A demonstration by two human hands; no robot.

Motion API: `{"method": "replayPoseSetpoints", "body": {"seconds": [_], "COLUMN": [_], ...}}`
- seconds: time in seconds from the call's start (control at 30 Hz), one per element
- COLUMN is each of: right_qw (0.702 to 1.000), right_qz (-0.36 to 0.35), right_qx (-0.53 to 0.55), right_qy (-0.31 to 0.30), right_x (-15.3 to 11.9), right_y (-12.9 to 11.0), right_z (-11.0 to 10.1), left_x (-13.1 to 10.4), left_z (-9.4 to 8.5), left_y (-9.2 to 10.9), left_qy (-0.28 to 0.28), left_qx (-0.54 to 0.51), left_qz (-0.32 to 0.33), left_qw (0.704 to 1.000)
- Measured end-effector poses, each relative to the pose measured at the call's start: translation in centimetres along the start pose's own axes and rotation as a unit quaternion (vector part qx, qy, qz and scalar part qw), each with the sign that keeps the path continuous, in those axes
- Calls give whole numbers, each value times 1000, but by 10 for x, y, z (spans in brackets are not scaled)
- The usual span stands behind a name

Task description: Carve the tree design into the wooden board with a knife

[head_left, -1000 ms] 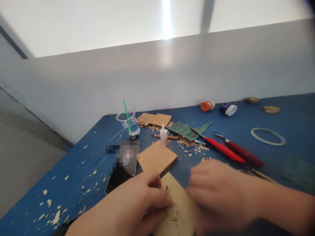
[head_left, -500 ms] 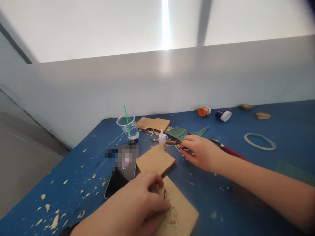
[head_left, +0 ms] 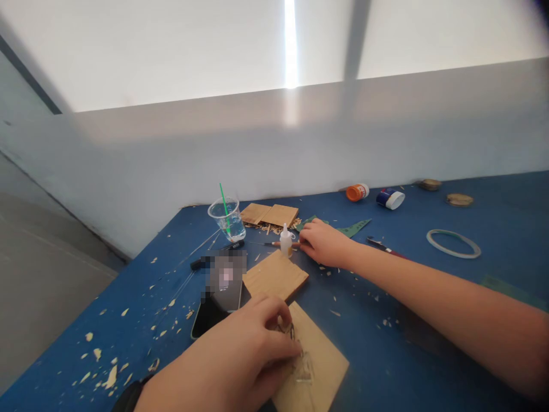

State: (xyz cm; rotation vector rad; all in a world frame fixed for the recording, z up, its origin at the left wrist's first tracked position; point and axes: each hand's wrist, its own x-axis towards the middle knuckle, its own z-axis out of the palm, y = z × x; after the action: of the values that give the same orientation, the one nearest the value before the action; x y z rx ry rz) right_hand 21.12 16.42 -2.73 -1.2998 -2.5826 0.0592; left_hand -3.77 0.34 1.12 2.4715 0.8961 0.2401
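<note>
My left hand (head_left: 261, 343) rests over a light wooden board (head_left: 330, 360) with dark outlines drawn or cut into it. Its thumb and fingers are curled together over the outlines, and what they pinch is hidden. Farther off, my right hand (head_left: 323, 243) has its fingertips at the end of a brown-handled tool (head_left: 297, 245), just right of a small white bottle (head_left: 286, 240). Its fingers are curled; whether they grip the tool is unclear. A second wooden block (head_left: 274, 276) lies between the two hands.
A plastic cup of water (head_left: 229, 220) with a green stick stands at the back left, near a phone (head_left: 227, 286) and a black marker (head_left: 234, 246). Thin wood pieces (head_left: 281, 214), green sheets (head_left: 355, 228), paint bottles (head_left: 357, 192) and a tape ring (head_left: 453, 244) lie farther back. Shavings are scattered leftward.
My right hand has moved left and slightly away, from the green sheet to the brown tool beside the bottle. My left hand keeps its pose on the board, and the view has shifted slightly.
</note>
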Motion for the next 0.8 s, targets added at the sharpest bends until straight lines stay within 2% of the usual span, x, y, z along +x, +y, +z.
{"method": "replayPoseSetpoints", "body": {"seconds": [0.1, 0.2, 0.3, 0.37, 0.43, 0.47, 0.5, 0.57, 0.63, 0.67, 0.8], "right_qw": [996, 975, 929, 889, 865, 860, 855, 869, 888, 889, 882], "right_qz": [39, 77, 98, 92, 81, 73, 57, -24, -53, -68, -84], "right_qx": [59, 149, 247, 308, 339, 353, 400, 448, 438, 444, 457], "right_qy": [56, 145, 258, 325, 360, 361, 324, 207, 128, 91, 79], "right_x": [-9, -28, -55, -74, -90, -97, -102, -108, -108, -107, -101], "right_y": [6, 12, 5, -9, -31, -44, -56, -78, -93, -97, -98], "right_z": [-11, -38, -72, -91, -101, -102, -99, -87, -70, -62, -45], "left_x": [-1, -1, -1, -1, 0, 1, 1, 3, 4, 5, 5], "left_z": [0, 1, 0, 0, -1, -2, -2, -4, -5, -5, -3], "left_y": [-1, -1, -2, -2, -2, -2, -1, 0, 1, 1, 0], "left_qy": [6, 14, 24, 26, 20, 16, 14, 10, 8, 7, 9], "left_qx": [0, -5, -15, -19, -22, -22, -21, -22, -28, -32, -43], "left_qz": [4, 8, 11, 8, 2, -1, -3, -4, -1, 0, 3], "left_qw": [1000, 1000, 1000, 999, 1000, 1000, 1000, 1000, 1000, 999, 999]}}
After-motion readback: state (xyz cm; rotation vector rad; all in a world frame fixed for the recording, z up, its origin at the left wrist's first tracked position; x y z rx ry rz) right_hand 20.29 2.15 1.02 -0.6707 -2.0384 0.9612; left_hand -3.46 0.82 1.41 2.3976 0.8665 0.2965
